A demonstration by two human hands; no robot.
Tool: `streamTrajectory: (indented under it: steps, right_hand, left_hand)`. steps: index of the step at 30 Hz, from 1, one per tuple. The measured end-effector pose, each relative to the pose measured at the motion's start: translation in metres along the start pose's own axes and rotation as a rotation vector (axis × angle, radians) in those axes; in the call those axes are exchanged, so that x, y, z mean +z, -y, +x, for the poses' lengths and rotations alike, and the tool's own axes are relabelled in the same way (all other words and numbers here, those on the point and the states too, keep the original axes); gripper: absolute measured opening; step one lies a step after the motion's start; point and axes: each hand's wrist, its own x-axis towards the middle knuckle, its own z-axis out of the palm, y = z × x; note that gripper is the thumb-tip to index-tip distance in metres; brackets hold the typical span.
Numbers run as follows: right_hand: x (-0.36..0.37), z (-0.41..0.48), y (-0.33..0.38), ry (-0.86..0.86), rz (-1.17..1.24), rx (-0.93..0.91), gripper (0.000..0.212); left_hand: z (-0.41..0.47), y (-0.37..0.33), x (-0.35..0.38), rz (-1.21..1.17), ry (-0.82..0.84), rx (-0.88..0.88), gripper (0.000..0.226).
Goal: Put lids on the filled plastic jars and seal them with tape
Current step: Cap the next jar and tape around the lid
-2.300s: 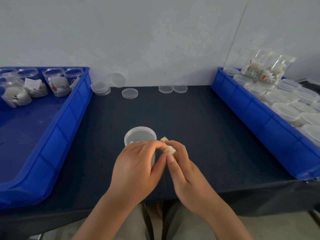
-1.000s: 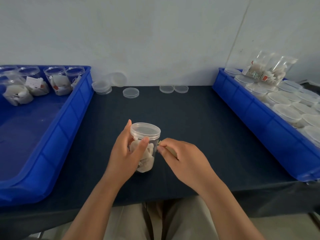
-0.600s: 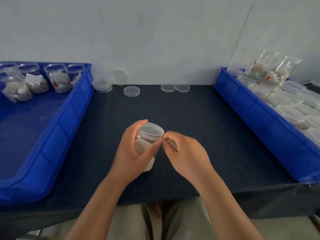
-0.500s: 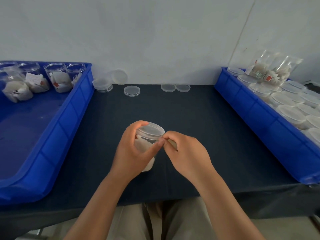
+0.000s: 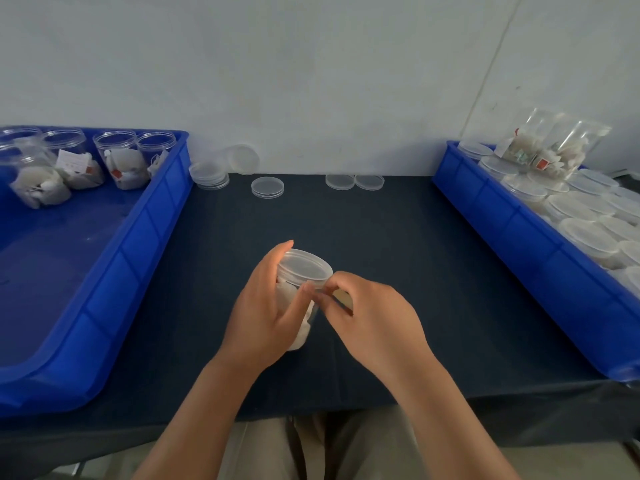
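A clear plastic jar (image 5: 304, 271) with a lid on it and white packets inside sits tilted at the middle of the dark table. My left hand (image 5: 266, 306) grips the jar, fingers curled round its side and thumb by the lid rim. My right hand (image 5: 370, 313) holds a small beige roll of tape (image 5: 344, 298), mostly hidden under the fingers. Its fingertips pinch at the jar's rim next to my left thumb.
A blue bin (image 5: 114, 271) at the left holds several open filled jars (image 5: 121, 161). A blue bin (image 5: 519, 244) at the right holds several lidded jars (image 5: 585, 237). Loose clear lids (image 5: 267, 187) lie along the table's far edge by the wall.
My left hand moved from over the lid to round the jar's side and tilted the jar toward the right. My right hand brought the tape up against the lid rim.
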Motion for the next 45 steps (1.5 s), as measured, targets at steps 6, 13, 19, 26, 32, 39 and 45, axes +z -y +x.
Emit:
streamTrajectory:
  steps: [6, 13, 19, 26, 32, 39, 45]
  right_hand:
    - [-0.003, 0.004, 0.001, 0.063, 0.042, -0.012, 0.017]
    - [-0.019, 0.016, -0.015, 0.304, 0.191, -0.011, 0.033]
    - [-0.018, 0.022, -0.027, 0.356, 0.214, 0.023, 0.040]
    - [-0.011, 0.031, -0.036, 0.314, 0.209, 0.015, 0.054]
    - [-0.006, 0.035, -0.032, 0.323, 0.207, 0.009, 0.036]
    - [-0.001, 0.034, -0.030, 0.319, 0.196, -0.015, 0.052]
    - [0.000, 0.030, -0.024, 0.245, 0.169, -0.024, 0.057]
  left_hand:
    - [0.003, 0.003, 0.001, -0.084, -0.048, -0.032, 0.067]
    - [0.011, 0.008, -0.005, -0.215, 0.021, -0.049, 0.059]
    - [0.017, 0.010, -0.015, -0.360, 0.097, -0.071, 0.051]
    - [0.019, 0.016, -0.020, -0.425, 0.155, -0.081, 0.044]
    - [0.018, 0.020, -0.022, -0.471, 0.196, -0.110, 0.044]
    - [0.019, 0.021, -0.026, -0.446, 0.265, -0.079, 0.044]
    - [0.023, 0.024, -0.027, -0.420, 0.315, -0.119, 0.058]
